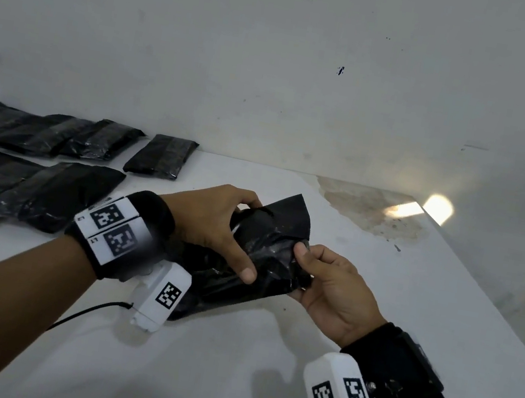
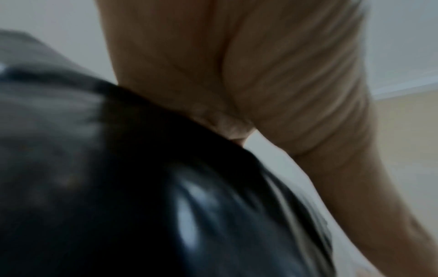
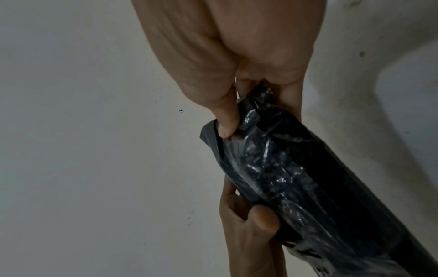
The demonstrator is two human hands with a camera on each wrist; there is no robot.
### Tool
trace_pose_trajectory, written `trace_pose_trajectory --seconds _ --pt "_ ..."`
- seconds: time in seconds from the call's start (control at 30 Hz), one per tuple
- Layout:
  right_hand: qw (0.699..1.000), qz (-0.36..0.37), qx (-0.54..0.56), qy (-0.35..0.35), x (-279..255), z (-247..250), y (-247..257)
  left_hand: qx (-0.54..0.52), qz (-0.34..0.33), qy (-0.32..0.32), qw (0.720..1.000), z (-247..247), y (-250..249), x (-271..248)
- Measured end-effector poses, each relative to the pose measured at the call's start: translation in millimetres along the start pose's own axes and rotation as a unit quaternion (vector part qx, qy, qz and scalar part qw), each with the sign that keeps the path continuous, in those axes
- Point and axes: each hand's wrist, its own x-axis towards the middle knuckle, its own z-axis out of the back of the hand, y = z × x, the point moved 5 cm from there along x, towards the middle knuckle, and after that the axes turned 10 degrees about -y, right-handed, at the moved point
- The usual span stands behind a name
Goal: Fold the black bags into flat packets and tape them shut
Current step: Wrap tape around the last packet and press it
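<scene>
A crumpled black bag (image 1: 267,245) with shiny clear tape across it is held just above the white table (image 1: 227,359), in the middle of the head view. My left hand (image 1: 218,226) grips its left side, thumb on top and fingers curled round the far edge. My right hand (image 1: 326,286) pinches the bag's right end between thumb and fingers. In the right wrist view the bag (image 3: 296,178) runs down from my right hand (image 3: 239,90), with the left hand's thumb (image 3: 263,217) pressed on it lower down. The left wrist view is blurred: black plastic (image 2: 166,206) under my palm (image 2: 260,75).
Several flat black taped packets (image 1: 37,168) lie in rows at the table's back left, one more (image 1: 162,156) beside them. A white wall (image 1: 277,62) stands behind the table. A stained patch (image 1: 371,206) marks the far right corner, and the right table edge (image 1: 485,312) runs diagonally.
</scene>
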Motion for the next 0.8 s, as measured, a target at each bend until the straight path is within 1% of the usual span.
trace_pose_trajectory --seconds 0.03,0.07,0.1,0.17,0.2,0.27,0.3,0.33,0.43,0.53,0.6,0.67,0.73,0.8 --pt "1.000 0.004 0.004 -0.007 2 1 1 0.008 0.005 -0.006 1.000 5 4 -2" --pt "1.000 0.006 0.012 -0.015 3 2 1 0.023 0.009 -0.026 0.999 11 8 -4" --pt "0.999 0.007 0.022 -0.026 5 3 1 0.028 0.010 -0.058 0.998 19 13 -8" --pt "0.997 0.009 0.048 -0.054 9 7 1 -0.013 0.014 -0.148 0.989 37 25 -16" --pt "0.996 0.007 0.062 -0.069 11 9 1 -0.046 0.019 -0.201 0.978 46 33 -21" --pt "0.991 0.001 0.092 -0.092 15 11 0 -0.112 0.044 -0.295 0.948 58 50 -32" --pt "0.989 0.000 0.113 -0.095 16 10 0 -0.145 0.066 -0.323 0.933 59 58 -38" --pt "0.986 0.001 0.132 -0.097 18 10 -1 -0.179 0.091 -0.334 0.921 56 65 -43" --pt "0.980 0.003 0.178 -0.094 22 6 -2 -0.284 0.171 -0.306 0.893 33 79 -51" --pt "0.980 0.002 0.187 -0.065 24 1 -3 -0.405 0.221 -0.264 0.847 11 84 -49" --pt "0.983 0.009 0.181 -0.041 22 -4 -3 -0.492 0.226 -0.239 0.806 2 82 -46" --pt "0.983 0.016 0.181 -0.029 19 -7 -2 -0.561 0.221 -0.229 0.764 -2 79 -42" --pt "0.981 0.016 0.191 -0.022 17 -7 -1 -0.600 0.214 -0.224 0.738 -4 76 -40" --pt "0.979 0.009 0.203 -0.020 17 -6 -1 -0.622 0.210 -0.217 0.723 -6 72 -38"
